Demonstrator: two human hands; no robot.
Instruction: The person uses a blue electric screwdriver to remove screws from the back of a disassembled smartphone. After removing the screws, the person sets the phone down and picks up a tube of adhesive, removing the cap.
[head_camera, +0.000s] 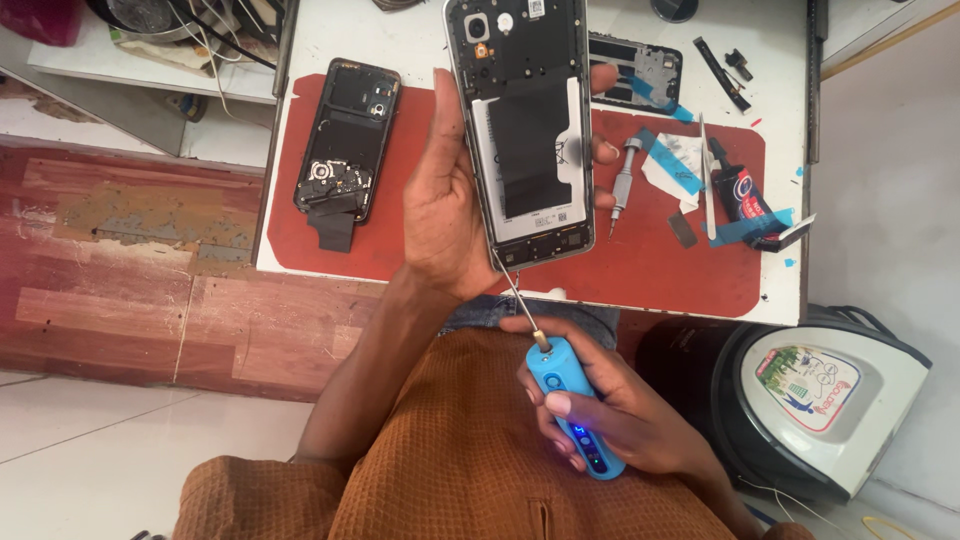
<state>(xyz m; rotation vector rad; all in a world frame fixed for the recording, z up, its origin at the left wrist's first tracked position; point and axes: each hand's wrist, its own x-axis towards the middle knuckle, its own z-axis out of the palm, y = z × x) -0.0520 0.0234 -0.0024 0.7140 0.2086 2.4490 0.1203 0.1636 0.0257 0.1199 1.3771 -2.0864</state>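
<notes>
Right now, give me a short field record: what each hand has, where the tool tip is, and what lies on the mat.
left hand: left hand holds opened phone upright, back cover off, battery showing
right hand: right hand wraps blue electric screwdriver, blue light lit
tool tip: long bit meets the phone's lower edge
mat: red mat carries second opened phone, manual screwdriver, glue tube, tweezers
beyond mat: black phone frame on white table

Left hand gripping opened phone, right hand gripping electric screwdriver
</notes>
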